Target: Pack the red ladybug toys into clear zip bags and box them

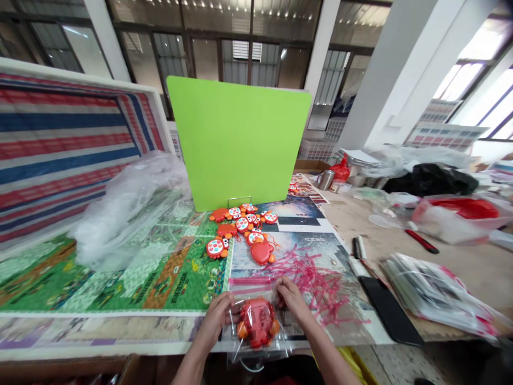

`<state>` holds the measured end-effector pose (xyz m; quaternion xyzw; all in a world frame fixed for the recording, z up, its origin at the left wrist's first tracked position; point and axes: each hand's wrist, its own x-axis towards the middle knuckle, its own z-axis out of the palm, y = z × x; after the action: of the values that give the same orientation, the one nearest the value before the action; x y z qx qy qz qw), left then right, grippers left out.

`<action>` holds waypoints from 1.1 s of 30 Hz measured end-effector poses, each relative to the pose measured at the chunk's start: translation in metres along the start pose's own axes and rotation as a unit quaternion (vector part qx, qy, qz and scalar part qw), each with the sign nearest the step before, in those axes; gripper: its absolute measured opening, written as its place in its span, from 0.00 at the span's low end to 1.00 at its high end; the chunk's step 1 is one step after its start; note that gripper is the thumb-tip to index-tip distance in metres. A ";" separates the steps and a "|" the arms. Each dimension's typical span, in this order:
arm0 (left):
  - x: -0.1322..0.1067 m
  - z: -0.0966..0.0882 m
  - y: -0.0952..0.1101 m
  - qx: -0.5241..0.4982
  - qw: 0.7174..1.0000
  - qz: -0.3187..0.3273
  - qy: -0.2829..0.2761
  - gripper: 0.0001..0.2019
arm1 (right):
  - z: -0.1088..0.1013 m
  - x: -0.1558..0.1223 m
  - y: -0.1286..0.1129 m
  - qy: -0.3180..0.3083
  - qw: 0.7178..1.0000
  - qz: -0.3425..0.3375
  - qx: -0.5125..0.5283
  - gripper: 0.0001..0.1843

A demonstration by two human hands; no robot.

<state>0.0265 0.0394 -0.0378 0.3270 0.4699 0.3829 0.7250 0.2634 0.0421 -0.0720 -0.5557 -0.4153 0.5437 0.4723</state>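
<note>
My left hand [218, 316] and my right hand [289, 297] pinch the top corners of a small clear plastic bag [256, 342] at the near table edge. Inside the bag sits a red crab-shaped toy [257, 322]. Just beyond my hands lies a loose heap of pink strips [316, 275]. Farther back, several more red crab toys [244, 227] with dotted white faces lie scattered in front of a bright green board [238, 141].
A crumpled heap of clear plastic film [128, 206] lies at left on printed green sheets [120, 278]. At right are a stack of bagged packs [436, 291], a black flat pad [387, 310], pens [358, 248], a red-handled tool [420, 241] and a red tub [468, 209].
</note>
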 end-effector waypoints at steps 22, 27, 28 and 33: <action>0.022 -0.012 -0.028 0.033 0.997 0.057 0.047 0.31 | 0.018 0.121 -0.048 0.034 0.831 -0.089 -0.548 0.49; 0.019 -0.009 -0.024 0.036 0.997 0.048 0.038 0.31 | 0.039 0.120 -0.042 0.037 0.799 -0.107 -0.590 0.49; 0.019 -0.009 -0.024 0.035 0.997 0.048 0.039 0.32 | 0.041 0.118 -0.042 0.045 0.797 -0.124 -0.590 0.48; 0.018 -0.007 -0.023 0.036 0.997 0.054 0.038 0.31 | 0.040 0.107 -0.056 0.091 0.925 -0.155 -0.335 0.47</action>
<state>0.0302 0.0442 -0.0666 0.3633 0.4921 0.4165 0.6726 0.2330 0.1608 -0.0380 -0.6575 -0.6094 0.2400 0.3726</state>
